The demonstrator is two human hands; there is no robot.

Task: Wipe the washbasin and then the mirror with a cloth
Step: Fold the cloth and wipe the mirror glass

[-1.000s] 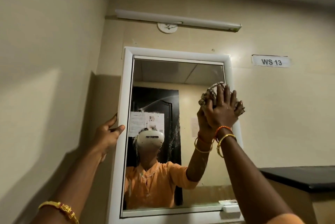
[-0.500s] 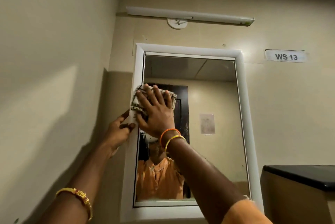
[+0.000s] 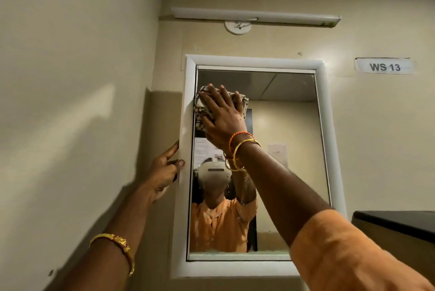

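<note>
A white-framed mirror (image 3: 294, 149) hangs on the beige wall ahead. My right hand (image 3: 223, 118) presses a crumpled checked cloth (image 3: 202, 104) flat against the glass in the upper left corner, fingers spread over it. My left hand (image 3: 164, 170) rests on the outer left edge of the mirror frame (image 3: 186, 125), fingers and thumb touching the frame. The washbasin is out of view below.
A tube light (image 3: 256, 16) runs above the mirror. A sign reading WS 13 (image 3: 384, 66) is on the wall to the right. A dark countertop (image 3: 397, 222) juts in at the lower right. The side wall is close on the left.
My right hand swept the cloth from the mirror's right side to its left edge, then slid it up toward the top left corner. My left hand stayed on the frame.
</note>
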